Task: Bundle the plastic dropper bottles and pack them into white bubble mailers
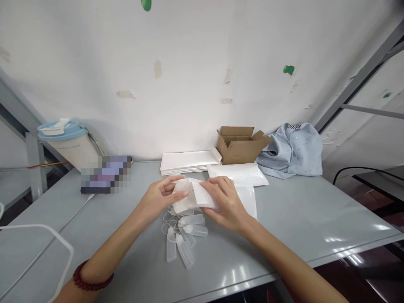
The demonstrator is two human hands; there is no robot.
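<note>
Between my two hands is a white padded envelope [201, 195], raised above the table and bent, with its flap side toward the left. My left hand [157, 197] pinches the flap end between thumb and fingers. Wrapped around the other end is my right hand [227, 205], thumb below and fingers on top. Just under the envelope lies a loose pile of small translucent plastic bottles [185, 250] with looped cords; part of the pile is hidden by the envelope. Another white padded envelope [249, 198] lies flat behind my right hand.
A stack of white padded envelopes [189, 160] and one separate envelope [241, 173] lie near the wall. Behind stand an open cardboard box [236, 151] and a light blue cloth bundle [293, 151]. At left are a blue-lidded container [74, 147], a phone [105, 174] and its cable [74, 219].
</note>
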